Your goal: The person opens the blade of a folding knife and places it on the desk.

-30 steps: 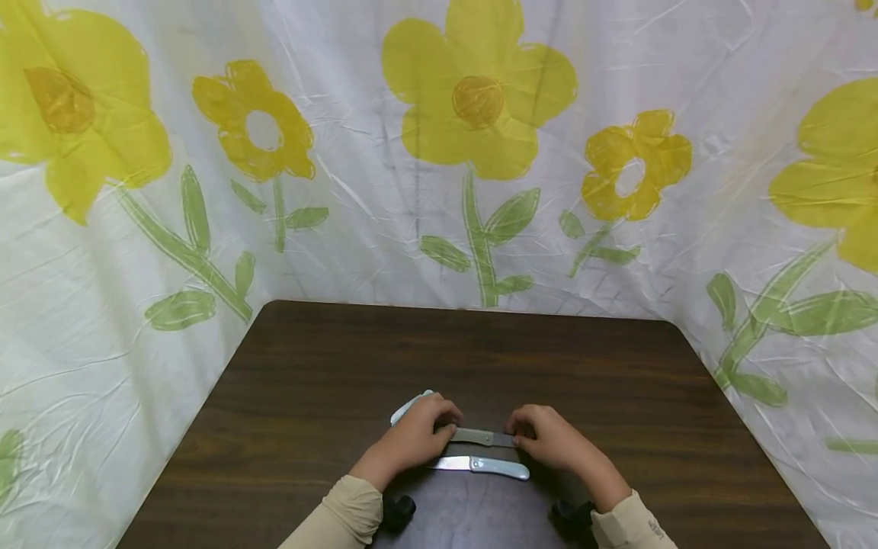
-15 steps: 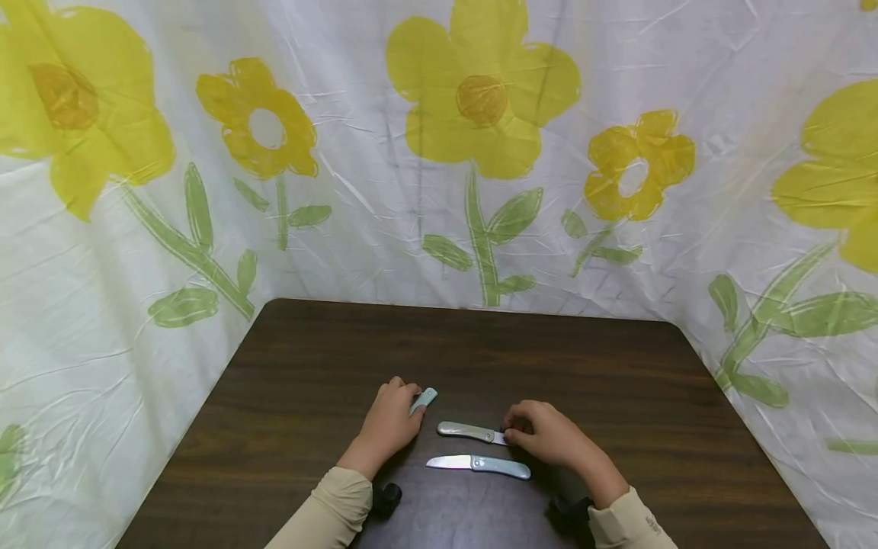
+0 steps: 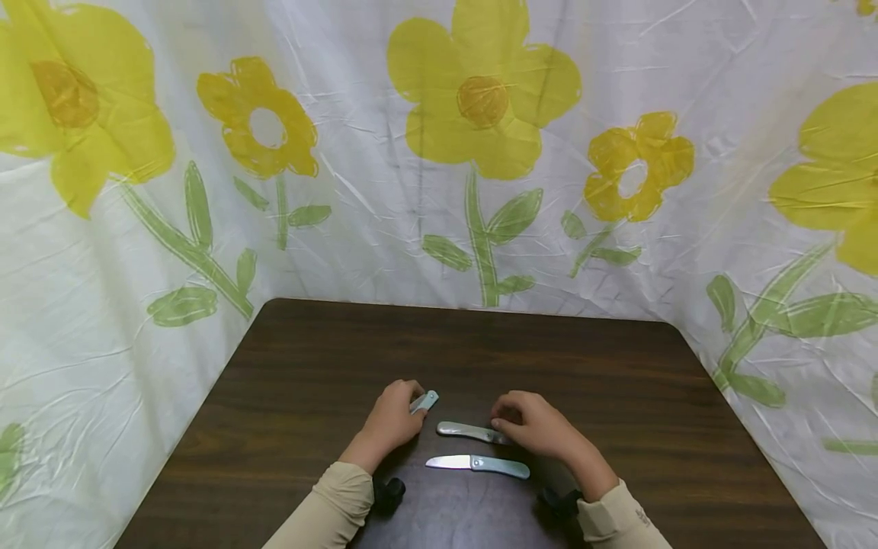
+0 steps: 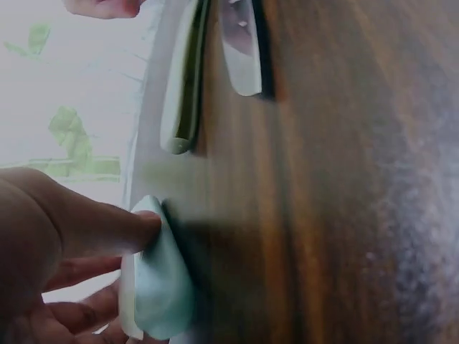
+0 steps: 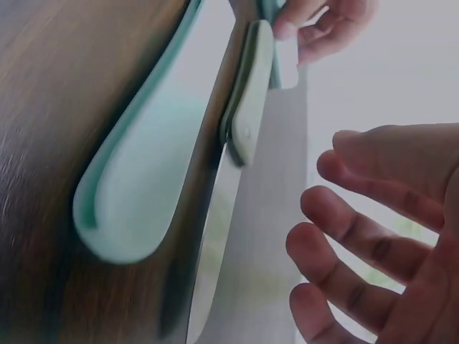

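White curtain cloth patterned with yellow flowers and green stems is the largest thing we see, hanging beyond the grey-green folding knife and off to both sides of it. Next comes the dark brown wood-grain tabletop; the grey-green knife lies on its near half, toward the person. From the near side of that knife, two beige sleeves reach in, one to its left and one to its right.

We find the left hand just left of the grey-green knife, pinching a pale blue-green folding knife between thumb and fingers. The right hand hovers at the blade end of the grey-green knife, its thumb and fingers loosely bent and slightly spread, gripping nothing; the right wrist view shows us a gap between its fingertips and the blade. So the grey-green knife lies between the hands, handle toward the left one, unfolded blade toward the right one.

On the near side of the grey-green knife, roughly parallel and not touching it, we see an unfolded pale-blue-handled knife, its blade pointing left. The pinched knife slants beyond the grey-green knife's handle end; whether its blade is out we cannot tell.
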### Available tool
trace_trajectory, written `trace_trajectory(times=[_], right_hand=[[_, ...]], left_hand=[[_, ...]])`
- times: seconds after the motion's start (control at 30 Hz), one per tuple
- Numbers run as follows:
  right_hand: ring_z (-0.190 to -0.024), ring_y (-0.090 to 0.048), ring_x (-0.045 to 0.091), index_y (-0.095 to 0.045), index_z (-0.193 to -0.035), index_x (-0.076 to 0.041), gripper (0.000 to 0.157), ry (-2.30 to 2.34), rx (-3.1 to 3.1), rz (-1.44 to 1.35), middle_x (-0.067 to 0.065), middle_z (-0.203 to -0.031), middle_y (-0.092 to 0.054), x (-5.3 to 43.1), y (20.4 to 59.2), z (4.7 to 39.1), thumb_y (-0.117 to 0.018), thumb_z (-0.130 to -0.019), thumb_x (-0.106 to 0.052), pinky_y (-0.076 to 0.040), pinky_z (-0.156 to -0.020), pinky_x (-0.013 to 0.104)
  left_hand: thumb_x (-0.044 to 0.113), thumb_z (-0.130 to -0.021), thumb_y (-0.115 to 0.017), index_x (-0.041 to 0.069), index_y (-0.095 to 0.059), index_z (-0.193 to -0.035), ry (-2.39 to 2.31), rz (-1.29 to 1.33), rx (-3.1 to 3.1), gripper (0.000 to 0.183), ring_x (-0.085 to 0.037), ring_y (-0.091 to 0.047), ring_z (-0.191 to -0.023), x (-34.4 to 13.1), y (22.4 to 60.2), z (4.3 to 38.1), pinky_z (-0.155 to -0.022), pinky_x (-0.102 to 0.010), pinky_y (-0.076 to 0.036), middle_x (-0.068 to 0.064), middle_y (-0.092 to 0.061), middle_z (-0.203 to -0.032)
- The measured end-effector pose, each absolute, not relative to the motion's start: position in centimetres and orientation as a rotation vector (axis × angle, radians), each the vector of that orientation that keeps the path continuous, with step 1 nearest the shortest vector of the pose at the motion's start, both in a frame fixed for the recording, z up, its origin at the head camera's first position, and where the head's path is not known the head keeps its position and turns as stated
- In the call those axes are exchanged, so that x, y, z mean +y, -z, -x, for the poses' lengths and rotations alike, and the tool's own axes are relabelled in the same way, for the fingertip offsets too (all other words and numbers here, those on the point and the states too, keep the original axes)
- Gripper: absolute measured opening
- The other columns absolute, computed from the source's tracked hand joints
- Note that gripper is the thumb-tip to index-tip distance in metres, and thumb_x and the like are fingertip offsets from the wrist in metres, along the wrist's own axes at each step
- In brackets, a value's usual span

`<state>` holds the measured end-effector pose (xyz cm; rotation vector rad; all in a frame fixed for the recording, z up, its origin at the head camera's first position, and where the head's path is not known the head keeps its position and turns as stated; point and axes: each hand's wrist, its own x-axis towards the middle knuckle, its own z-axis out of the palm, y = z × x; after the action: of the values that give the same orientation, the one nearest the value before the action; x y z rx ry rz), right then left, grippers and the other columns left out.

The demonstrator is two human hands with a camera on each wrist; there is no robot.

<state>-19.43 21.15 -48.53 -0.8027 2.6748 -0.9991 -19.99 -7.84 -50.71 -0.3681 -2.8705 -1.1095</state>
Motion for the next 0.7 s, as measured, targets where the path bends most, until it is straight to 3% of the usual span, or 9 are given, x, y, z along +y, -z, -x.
trace_trajectory(times=[0.13,0.3,0.47,0.7], right_hand=[[-0.089,-0.065,0.005,-0.076,-0.107,-0.01,0.011,1.04,2.68,0.822,-0.003,-0.1,-0.073,20.4,48.5,19.4,-0.071,-0.103,-0.018,-0.055,-0.076,0.028],[-0.086,-0.065,0.007,-0.076,-0.108,-0.007,0.012,1.165,2.673,0.799,-0.001,-0.099,-0.074,19.4,48.3,19.5,-0.071,-0.103,-0.016,-0.055,-0.073,0.027],[-0.083,-0.066,0.008,-0.075,-0.117,-0.006,0.019,1.319,2.662,0.713,0.0,-0.097,-0.073,18.1,48.1,19.8,-0.071,-0.102,-0.019,-0.057,-0.075,0.027],[-0.096,-0.071,0.018,-0.067,-0.131,-0.006,0.035,1.549,2.614,0.612,0.009,-0.108,-0.074,16.6,48.2,20.1,-0.075,-0.1,-0.019,-0.059,-0.085,0.028]], left_hand=[[-0.003,-0.091,-0.073,-0.002,-0.073,-0.104,1.3,0.372,-2.809,0.013,-0.016,-0.053,-0.073,-8.0,50.8,20.2,-0.066,-0.031,-0.045,-0.006,-0.062,-0.082],[-0.006,-0.091,-0.071,-0.001,-0.075,-0.103,1.446,0.35,-2.673,0.013,-0.012,-0.056,-0.074,-8.1,50.7,20.4,-0.067,-0.025,-0.048,-0.006,-0.067,-0.084],[-0.007,-0.091,-0.072,-0.002,-0.076,-0.102,1.589,0.335,-2.521,0.013,-0.014,-0.065,-0.077,-7.8,49.8,20.2,-0.071,-0.025,-0.055,-0.011,-0.073,-0.088],[-0.003,-0.093,-0.075,-0.001,-0.075,-0.104,1.749,0.291,-2.459,0.012,-0.019,-0.073,-0.081,-6.7,48.5,19.5,-0.072,-0.026,-0.06,-0.014,-0.075,-0.093]])
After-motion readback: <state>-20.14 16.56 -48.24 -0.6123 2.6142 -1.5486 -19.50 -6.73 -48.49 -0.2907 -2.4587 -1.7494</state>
